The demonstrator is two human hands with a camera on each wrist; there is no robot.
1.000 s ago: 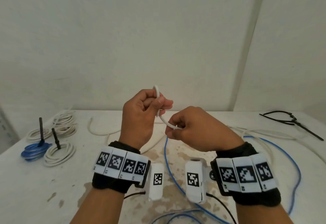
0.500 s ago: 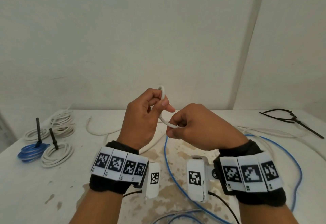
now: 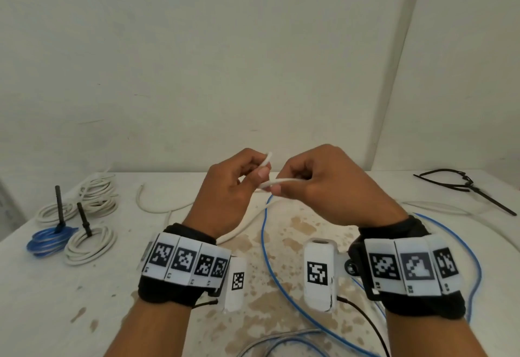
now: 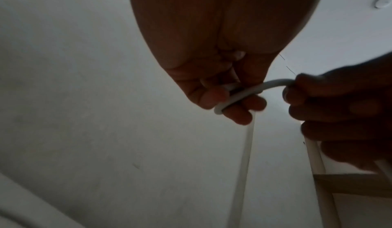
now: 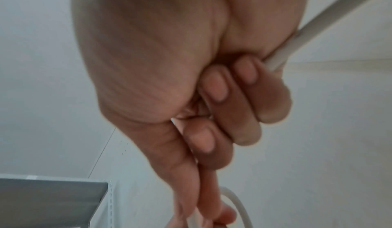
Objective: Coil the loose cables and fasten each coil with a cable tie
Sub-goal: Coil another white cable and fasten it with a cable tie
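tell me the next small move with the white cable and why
Probably the right hand should feed more white cable round to the left hand, which pinches only the first small loop near the cable's end. Most of its length lies loose on the table, so the coil has barely begun.

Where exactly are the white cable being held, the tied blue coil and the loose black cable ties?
white cable (image 3: 284,181): head view, stretch between the hands.
blue coil (image 3: 45,241): head view, its loops, left.
black cable ties (image 3: 461,185): head view, straps, far right.
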